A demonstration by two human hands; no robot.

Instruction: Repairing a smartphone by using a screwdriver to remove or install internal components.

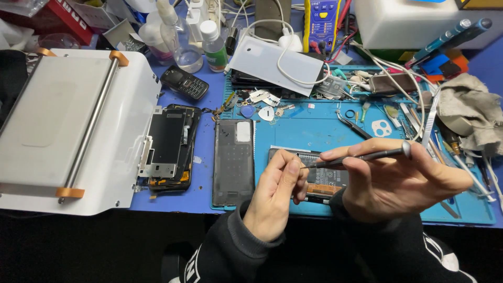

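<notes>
My right hand (pixel 398 181) grips a slim grey screwdriver (pixel 367 155) held almost level, its tip pointing left toward my left hand (pixel 275 196). The left thumb and fingers pinch together at that tip; anything between them is too small to see. Both hands hover over an opened phone (pixel 322 178) lying on the blue work mat (pixel 314 131), mostly hidden beneath them. A dark phone back cover (pixel 233 162) lies flat just left of my left hand.
A white heating plate machine (pixel 73 131) fills the left. Beside it lie a stripped phone frame (pixel 170 149) and a small keypad phone (pixel 184 83). Bottles (pixel 214 47), a multimeter (pixel 320 23), cables, tweezers (pixel 430 118), picks and a rag (pixel 469 112) crowd the back and right.
</notes>
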